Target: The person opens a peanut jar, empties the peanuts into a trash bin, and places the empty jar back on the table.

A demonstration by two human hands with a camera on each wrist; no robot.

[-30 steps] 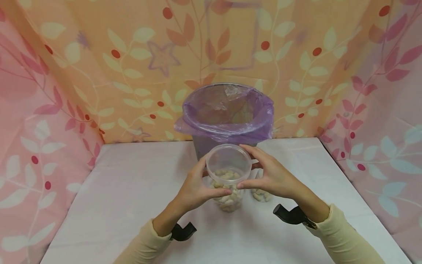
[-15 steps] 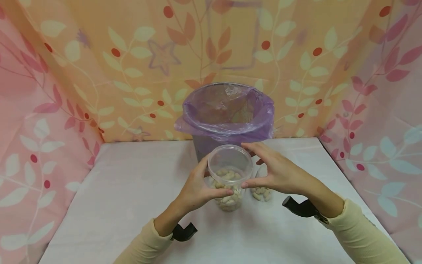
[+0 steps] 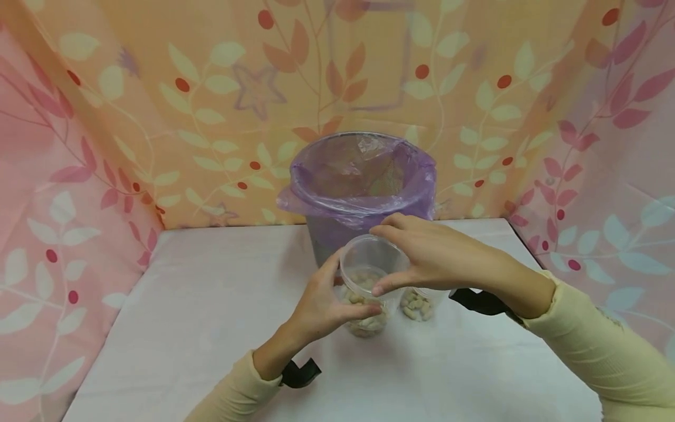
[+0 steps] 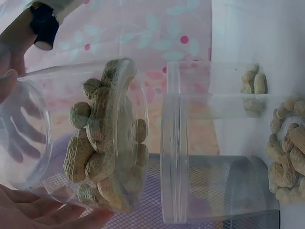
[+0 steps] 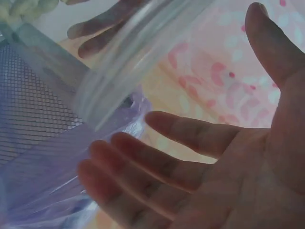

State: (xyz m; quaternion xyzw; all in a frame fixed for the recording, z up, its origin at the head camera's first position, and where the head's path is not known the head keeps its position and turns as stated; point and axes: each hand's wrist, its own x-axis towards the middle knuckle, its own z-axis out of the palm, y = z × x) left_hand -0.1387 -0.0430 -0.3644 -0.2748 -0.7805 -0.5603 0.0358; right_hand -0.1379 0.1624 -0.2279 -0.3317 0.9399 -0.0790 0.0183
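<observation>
My left hand (image 3: 321, 305) grips a clear plastic tub (image 3: 387, 256) by its side, thumb in front and fingers behind. Several unshelled peanuts (image 4: 97, 124) lie in the bottom of that tub. Below it, a second clear tub (image 4: 174, 167) stands on the table and also contains peanuts (image 4: 288, 164). Just right of that one is a third tub with a few peanuts (image 3: 416, 306) inside. My right hand (image 3: 448, 246) hovers at the held tub's right rim. In the right wrist view its fingers (image 5: 143, 186) are spread and loosely bent, apart from the rim.
Behind the tubs stands a grey mesh bin (image 3: 323, 240) lined with a purple plastic bag (image 3: 364, 210). The table (image 3: 211, 293) wears a white cloth. Patterned curtains (image 3: 211, 146) rise at the back and both sides.
My right hand has loosened from the held tub's side, drawn right, then come up and back over its right rim. The tub in my left hand has shifted slightly right.
</observation>
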